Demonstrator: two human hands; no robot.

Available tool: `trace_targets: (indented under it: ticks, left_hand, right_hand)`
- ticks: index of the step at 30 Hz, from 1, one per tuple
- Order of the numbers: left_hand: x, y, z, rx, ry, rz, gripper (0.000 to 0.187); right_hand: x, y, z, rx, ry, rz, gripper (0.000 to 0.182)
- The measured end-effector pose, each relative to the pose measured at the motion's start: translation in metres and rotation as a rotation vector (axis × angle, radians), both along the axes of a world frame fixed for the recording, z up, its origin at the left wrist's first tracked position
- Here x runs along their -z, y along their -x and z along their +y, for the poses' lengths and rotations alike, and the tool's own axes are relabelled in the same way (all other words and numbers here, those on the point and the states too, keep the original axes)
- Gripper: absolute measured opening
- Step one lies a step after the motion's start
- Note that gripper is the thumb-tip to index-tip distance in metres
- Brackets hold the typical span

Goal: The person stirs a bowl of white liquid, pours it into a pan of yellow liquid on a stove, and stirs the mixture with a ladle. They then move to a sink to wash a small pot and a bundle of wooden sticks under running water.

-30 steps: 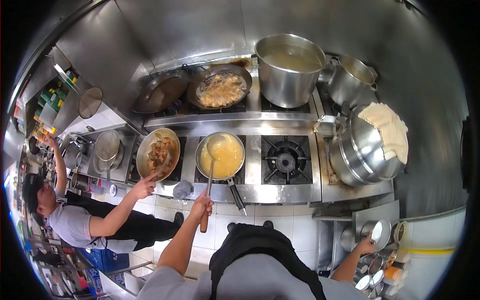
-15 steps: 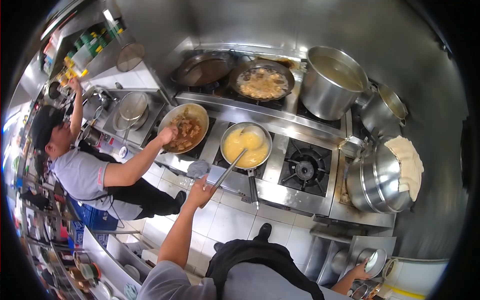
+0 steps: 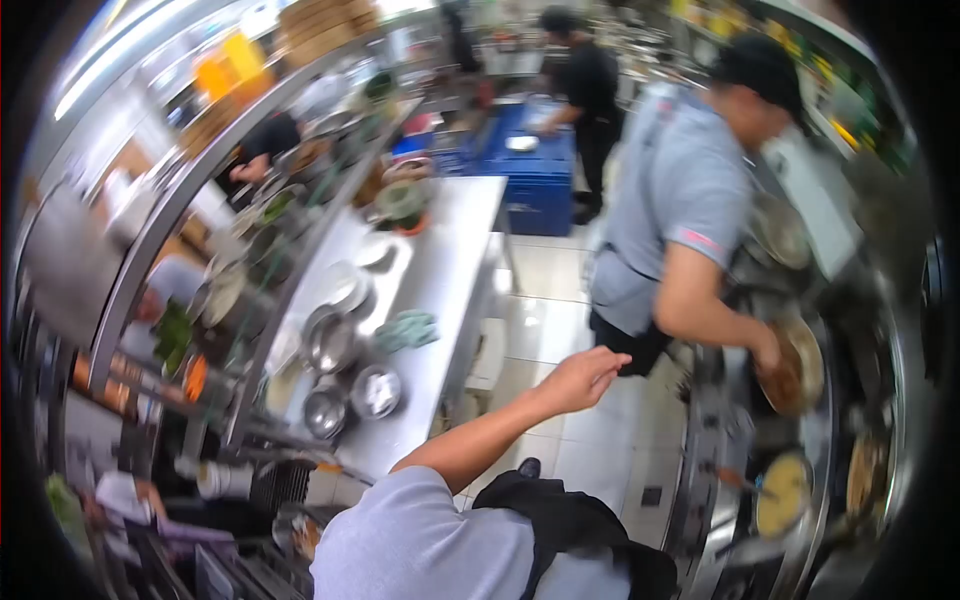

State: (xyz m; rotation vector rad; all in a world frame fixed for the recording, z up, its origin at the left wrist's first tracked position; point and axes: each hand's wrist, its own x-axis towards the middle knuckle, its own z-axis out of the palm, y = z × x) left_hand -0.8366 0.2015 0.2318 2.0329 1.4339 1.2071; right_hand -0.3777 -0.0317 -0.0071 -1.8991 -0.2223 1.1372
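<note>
My left hand is held out in mid-air over the tiled floor, between the steel worktable and the stove. Its fingers are loosely stretched, and no object shows in them. At the lower right, the pan of yellow liquid sits on the stove, with a ladle resting in it. My right hand is out of view. Just beyond my left hand stands a co-worker, whose hand reaches to a pan of brown food.
The steel worktable on the left carries metal bowls, a greenish cloth and plates. Blue crates stand farther back beside another person in black. A shelf rack edges the left.
My view has swung left from the stove to the worktable. My left hand has let go of the ladle and moved away from the pan. My right hand has left the view.
</note>
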Motion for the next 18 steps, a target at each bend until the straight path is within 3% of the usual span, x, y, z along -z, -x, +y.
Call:
trace_targets:
  ticks: [5,8,10,12,14,15,17,18]
  left_hand:
    - [-0.069,0.197,-0.049,-0.563,-0.333,0.099,0.037]
    - [-0.129,0.288,-0.106,-0.989,-0.508,0.303,0.039]
    - [-0.190,0.338,-0.146,-1.258,-0.609,0.602,0.041]
    - [-0.222,0.395,-0.180,-1.568,-0.605,0.625,0.046]
    - [-0.237,0.455,-0.208,-1.910,-0.210,0.621,0.066]
    - [-0.250,0.472,-0.215,-1.950,0.091,0.460,0.078]
    - [-0.234,0.531,-0.237,-1.756,0.167,0.429,0.083]
    - [-0.239,0.527,-0.234,-1.754,0.166,0.429,0.083]
  right_hand:
    - [-0.026,0.089,0.120,-0.500,-0.039,0.010,0.030]
    - [-0.037,0.130,0.162,-0.669,-0.051,0.008,0.029]
    - [-0.042,0.149,0.177,-0.743,-0.036,0.008,0.028]
    - [-0.046,0.163,0.182,-0.792,-0.009,0.009,0.027]
    - [-0.048,0.170,0.182,-0.826,0.011,0.003,0.026]
    - [-0.048,0.172,0.181,-0.835,0.022,0.008,0.025]
    - [-0.044,0.171,0.179,-0.853,0.039,0.013,0.024]
    - [-0.045,0.171,0.177,-0.860,0.049,0.017,0.024]
